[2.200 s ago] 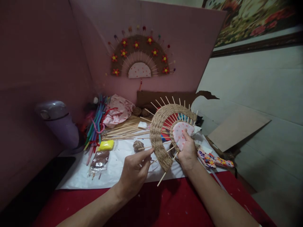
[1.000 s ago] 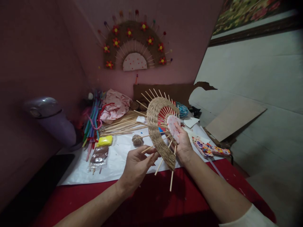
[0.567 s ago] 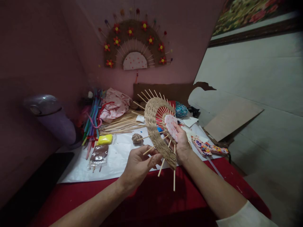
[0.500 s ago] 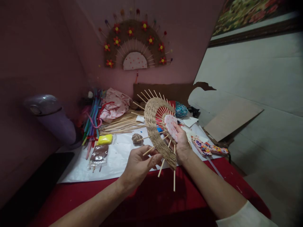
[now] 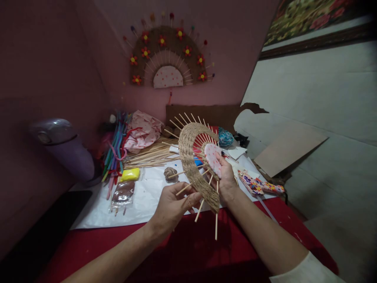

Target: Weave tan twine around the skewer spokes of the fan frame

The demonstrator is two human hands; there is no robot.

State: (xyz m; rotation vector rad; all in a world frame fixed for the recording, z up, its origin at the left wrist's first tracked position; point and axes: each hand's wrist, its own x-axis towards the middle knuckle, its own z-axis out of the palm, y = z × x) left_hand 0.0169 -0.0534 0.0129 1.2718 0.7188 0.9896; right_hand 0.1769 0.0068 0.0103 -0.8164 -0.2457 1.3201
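Twine-woven fan [image 5: 186, 151] held above a crowded red worktop [image 5: 188, 255]

A person's right hand [image 5: 228, 182] holds the fan by its pink dotted half-disc [image 5: 212, 157], the grip closed with the thumb across the cloth face, while the left hand [image 5: 173, 202] meets the lower edge of the woven band. The left grip is narrow, a stick [image 5: 183, 189] lying across its fingers; whether it pinches anything cannot be told. The fan tilts in mid-air over a white sheet [image 5: 147, 204].

One of its sticks crosses in front of a small twine ball [image 5: 171, 173], and the band blocks part of a blue item [image 5: 198, 161]. To the left lie a yellow packet [image 5: 130, 174] and, just nearer, a brown packet [image 5: 123, 192]; beyond them are pipe cleaners [image 5: 118, 141], crumpled dotted cloth [image 5: 143, 131] and a spread of thin sticks [image 5: 147, 157]. Brown cardboard [image 5: 203, 113] runs along the back, a turquoise bundle [image 5: 226, 137] before its right end. A flower-patterned item [image 5: 250, 182] lies near the right forearm. On the pink wall [image 5: 229, 51] is a flower-studded fan [image 5: 169, 45].

The right fingers disappear behind the half-disc; the left fingertips are partly hidden. Both forearms run out of frame, and a framed picture [image 5: 318, 21] is cut off at upper right. A purple bottle [image 5: 70, 157] at far left is blurred, and a dark object [image 5: 242, 140] beside the turquoise bundle is too dim to identify.
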